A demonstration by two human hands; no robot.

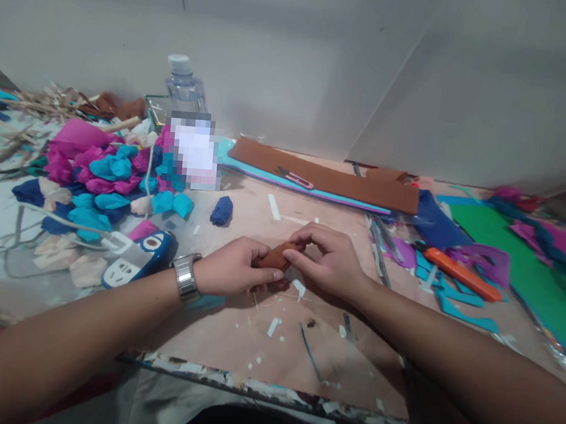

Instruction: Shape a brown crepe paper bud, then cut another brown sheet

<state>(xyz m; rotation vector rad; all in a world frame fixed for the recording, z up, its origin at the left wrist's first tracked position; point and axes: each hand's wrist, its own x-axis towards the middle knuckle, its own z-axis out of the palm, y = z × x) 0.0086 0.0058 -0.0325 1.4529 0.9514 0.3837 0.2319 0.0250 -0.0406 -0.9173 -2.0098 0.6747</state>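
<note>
Both my hands meet over the middle of the worktable. My left hand, with a metal watch on its wrist, is closed round a small rolled piece of brown foam. My right hand pinches the same brown roll from the right, fingers curled over it. Most of the roll is hidden between the fingers.
A heap of pink, turquoise and navy foam rolls lies at left, with a lone navy roll near it. A water bottle stands behind. Brown foam sheets, an orange cutter, a green sheet and scraps lie right.
</note>
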